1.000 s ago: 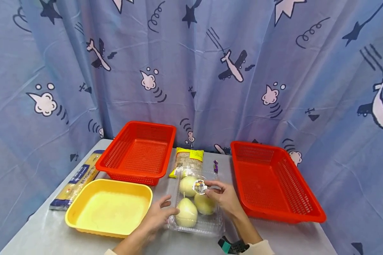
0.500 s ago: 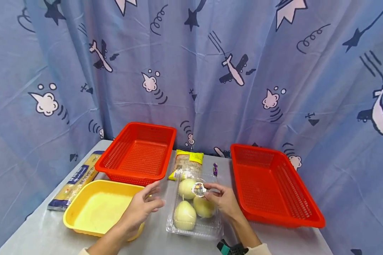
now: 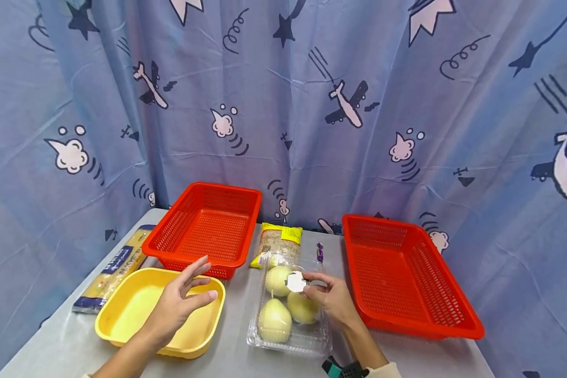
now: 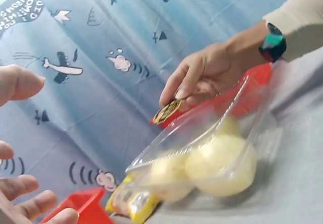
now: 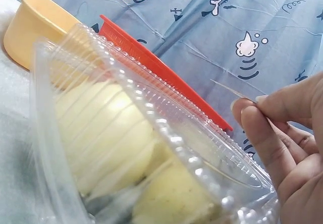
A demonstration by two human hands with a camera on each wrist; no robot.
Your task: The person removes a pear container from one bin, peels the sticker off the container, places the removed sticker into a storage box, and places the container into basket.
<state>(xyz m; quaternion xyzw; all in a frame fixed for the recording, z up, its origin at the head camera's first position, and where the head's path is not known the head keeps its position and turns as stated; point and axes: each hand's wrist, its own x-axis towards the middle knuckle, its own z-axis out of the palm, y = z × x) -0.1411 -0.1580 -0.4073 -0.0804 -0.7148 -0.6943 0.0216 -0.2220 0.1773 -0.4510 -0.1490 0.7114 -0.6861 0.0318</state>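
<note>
R hand (image 3: 333,296) has thumb + index clamped on the edge of a round label (image 3: 296,282), other fingers curled in behind. Label's just above the lid of a clear plastic box (image 3: 295,347); R wrist view has it edge-on, prob. not touching the plastic. Box is on the near-middle part of the worktop (image 3: 238,315), w/ three pears (image 3: 275,320) inside; lid looks down. L hand (image 3: 177,304) is raised over the yellow basin (image 3: 189,353), left of the box, fingers apart, nothing in them.

Risks, as I'd judge: label's thin & gripped at one edge only, so it could curl, crease or slip if the pinch loosens. If the back's tacky (can't tell), it may cling to a finger or catch on the lid if it dips. No hand's steadying the box, so a bump from the R hand could skid it or flex the lid, & the pears might roll + bruise. Box's far end is right by the yellow bag (image 3: 277,242) (touching or not, can't tell), so a shove that way could push the bag too. L hand dropping low might clip the basin's rim; R hand swinging right could knock the right-side red basket (image 3: 392,278).
</note>
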